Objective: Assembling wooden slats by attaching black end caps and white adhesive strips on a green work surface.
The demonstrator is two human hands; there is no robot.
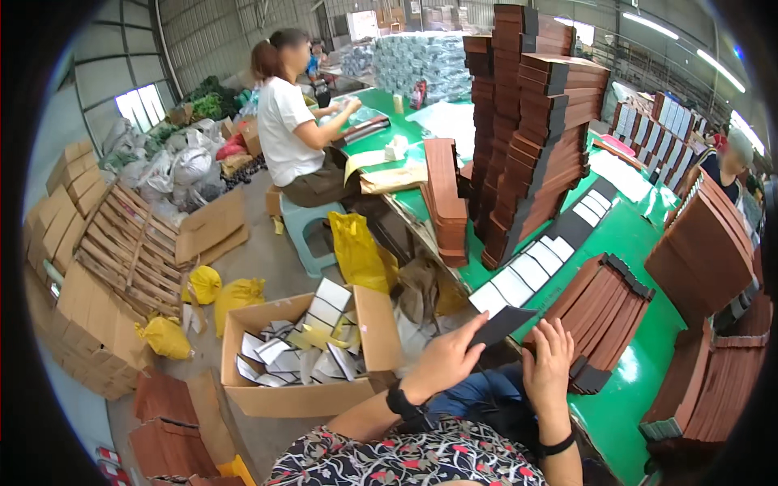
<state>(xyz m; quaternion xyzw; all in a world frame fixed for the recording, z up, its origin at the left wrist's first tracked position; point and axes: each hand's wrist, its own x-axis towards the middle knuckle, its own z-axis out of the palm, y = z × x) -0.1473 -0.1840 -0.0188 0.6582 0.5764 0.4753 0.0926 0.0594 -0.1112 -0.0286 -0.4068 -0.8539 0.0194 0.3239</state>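
In the head view, the left hand (442, 356) pinches one black piece (504, 323), just off its fingertips and nearer it than the open right hand (549, 368); its long axis slants away rightward. Beyond, one row of white-faced pieces (512, 286), too overlapped to count surely, and one brown bundle (598, 316) lie on the green surface (640, 344).

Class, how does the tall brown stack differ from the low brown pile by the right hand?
The tall brown stack towers; the low brown pile is shorter. The stack stands farther back; the pile lies beside the right hand. Both show black edges on the green table.
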